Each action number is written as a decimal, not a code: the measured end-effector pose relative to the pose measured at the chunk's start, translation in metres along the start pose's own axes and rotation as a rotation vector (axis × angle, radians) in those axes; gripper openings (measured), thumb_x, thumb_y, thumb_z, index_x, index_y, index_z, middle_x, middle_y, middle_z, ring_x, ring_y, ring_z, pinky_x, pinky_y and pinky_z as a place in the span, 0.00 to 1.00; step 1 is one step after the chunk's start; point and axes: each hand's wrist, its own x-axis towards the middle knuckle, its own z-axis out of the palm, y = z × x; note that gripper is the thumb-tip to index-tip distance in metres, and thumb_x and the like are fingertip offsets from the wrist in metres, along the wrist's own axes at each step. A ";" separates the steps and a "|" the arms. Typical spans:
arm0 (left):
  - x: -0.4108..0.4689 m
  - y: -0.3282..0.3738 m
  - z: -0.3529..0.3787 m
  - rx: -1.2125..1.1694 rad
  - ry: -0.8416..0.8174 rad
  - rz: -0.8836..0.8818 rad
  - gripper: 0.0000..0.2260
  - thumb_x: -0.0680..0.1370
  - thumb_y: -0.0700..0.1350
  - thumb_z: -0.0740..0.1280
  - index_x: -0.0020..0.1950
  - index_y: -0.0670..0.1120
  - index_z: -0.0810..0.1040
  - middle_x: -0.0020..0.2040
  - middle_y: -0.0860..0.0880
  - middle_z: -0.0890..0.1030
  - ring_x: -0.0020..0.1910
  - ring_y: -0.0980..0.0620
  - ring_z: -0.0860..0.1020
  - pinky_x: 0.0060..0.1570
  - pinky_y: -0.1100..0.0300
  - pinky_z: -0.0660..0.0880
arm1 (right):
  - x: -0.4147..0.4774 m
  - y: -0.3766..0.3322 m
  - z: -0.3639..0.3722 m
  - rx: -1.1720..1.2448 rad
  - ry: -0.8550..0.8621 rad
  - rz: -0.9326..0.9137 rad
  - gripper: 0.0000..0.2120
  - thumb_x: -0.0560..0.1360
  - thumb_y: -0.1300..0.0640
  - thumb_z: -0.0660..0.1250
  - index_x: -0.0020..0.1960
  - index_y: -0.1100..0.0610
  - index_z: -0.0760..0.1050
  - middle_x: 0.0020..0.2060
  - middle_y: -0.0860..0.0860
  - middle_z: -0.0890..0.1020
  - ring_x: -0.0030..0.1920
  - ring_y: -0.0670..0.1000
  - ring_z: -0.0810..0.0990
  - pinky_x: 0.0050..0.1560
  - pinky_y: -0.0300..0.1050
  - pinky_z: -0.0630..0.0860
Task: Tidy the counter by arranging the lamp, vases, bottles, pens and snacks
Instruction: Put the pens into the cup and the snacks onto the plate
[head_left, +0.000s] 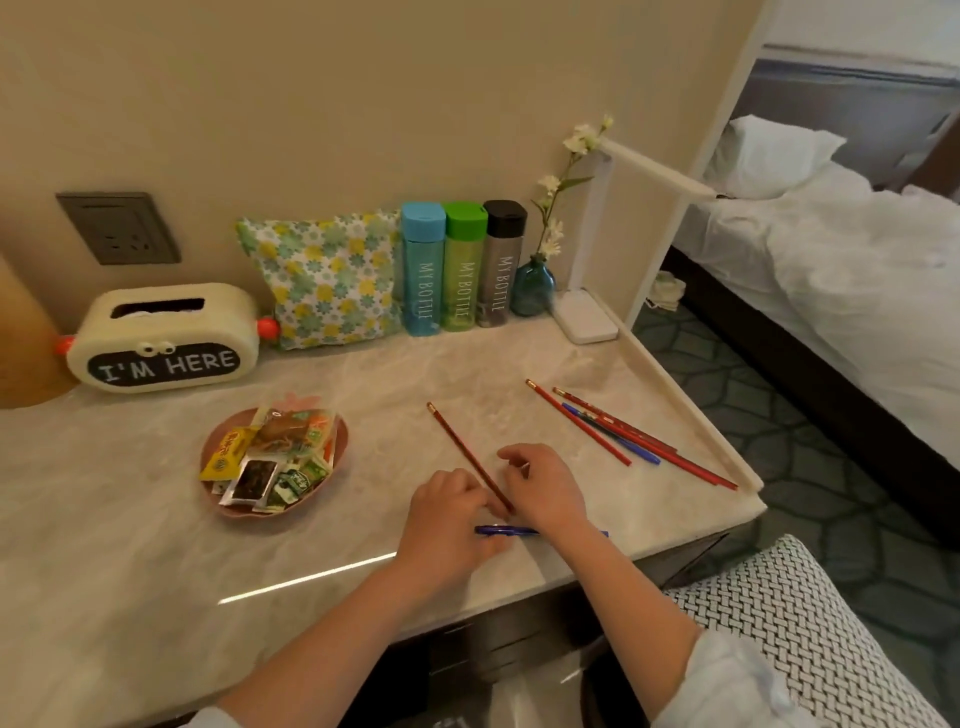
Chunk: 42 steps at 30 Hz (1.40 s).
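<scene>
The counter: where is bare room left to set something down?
Bare: front left of the counter, beside the snack dish; the middle strip between the bottles and the lone red pencil. Crowded: the back wall row and the pens by the right edge.

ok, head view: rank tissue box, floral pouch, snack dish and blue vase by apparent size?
1. The tissue box and floral pouch look alike, so not ranked.
2. Then the snack dish, though it sits nearer the camera.
3. The blue vase is clearly smallest.
</scene>
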 end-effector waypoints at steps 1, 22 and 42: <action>0.001 0.003 0.000 -0.001 0.003 -0.024 0.13 0.69 0.60 0.71 0.51 0.59 0.80 0.49 0.59 0.70 0.54 0.56 0.68 0.52 0.63 0.62 | 0.004 0.000 -0.002 -0.023 -0.036 -0.015 0.14 0.78 0.56 0.62 0.62 0.50 0.77 0.61 0.49 0.78 0.57 0.48 0.78 0.56 0.41 0.74; 0.015 0.032 -0.010 -0.541 0.224 -0.596 0.05 0.73 0.44 0.72 0.44 0.51 0.77 0.42 0.53 0.81 0.44 0.54 0.79 0.46 0.61 0.76 | 0.053 -0.002 -0.020 -0.050 -0.405 -0.111 0.10 0.73 0.62 0.59 0.34 0.57 0.73 0.26 0.51 0.74 0.28 0.51 0.74 0.32 0.43 0.71; 0.098 0.110 0.003 -1.190 0.489 -0.736 0.07 0.79 0.41 0.65 0.51 0.39 0.80 0.45 0.42 0.83 0.38 0.52 0.80 0.36 0.65 0.77 | 0.034 0.032 -0.094 0.421 -0.436 -0.020 0.08 0.81 0.56 0.58 0.55 0.59 0.72 0.42 0.58 0.83 0.34 0.53 0.83 0.40 0.51 0.82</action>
